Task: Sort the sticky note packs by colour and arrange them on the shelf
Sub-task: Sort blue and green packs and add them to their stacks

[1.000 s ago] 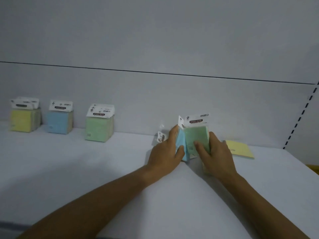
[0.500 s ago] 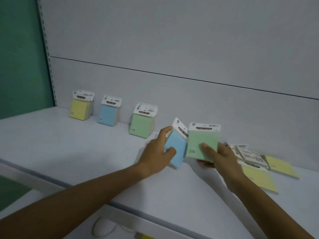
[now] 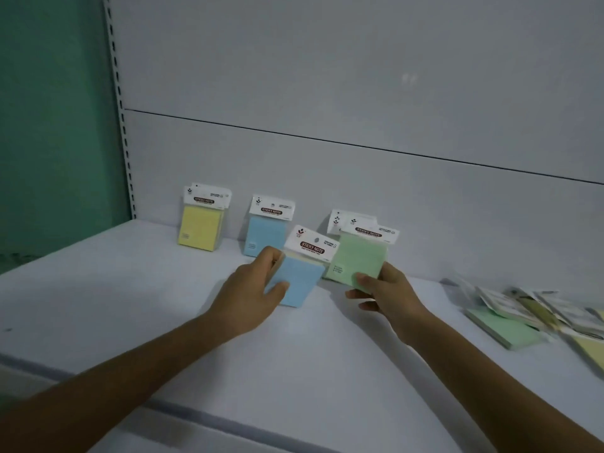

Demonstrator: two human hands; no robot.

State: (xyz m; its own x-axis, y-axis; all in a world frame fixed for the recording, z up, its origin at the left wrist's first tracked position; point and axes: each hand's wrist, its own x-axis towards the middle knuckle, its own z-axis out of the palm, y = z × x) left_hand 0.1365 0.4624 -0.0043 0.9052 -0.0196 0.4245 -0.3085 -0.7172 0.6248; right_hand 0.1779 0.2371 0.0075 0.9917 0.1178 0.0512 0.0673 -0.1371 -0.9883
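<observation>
My left hand (image 3: 251, 297) grips a blue sticky note pack (image 3: 299, 282), held tilted just above the white shelf (image 3: 98, 305). In my right hand (image 3: 389, 295) is a green pack (image 3: 358, 261), held upright directly in front of the standing green row (image 3: 336, 220), which it mostly hides. Against the back wall stand a yellow row (image 3: 201, 228) at the far left and a blue row (image 3: 264, 232) beside it. A loose heap of unsorted packs (image 3: 523, 315) lies flat at the right.
A slotted upright (image 3: 121, 125) and a green wall (image 3: 49, 125) bound the shelf on the left. The grey back panel (image 3: 359, 93) rises behind the rows. The shelf's front lip (image 3: 196, 416) runs across below my forearms.
Both hands have carried their packs left, away from the heap. The green pack now sits right in front of the green row, and the blue pack is near the blue row. The view shifted left.
</observation>
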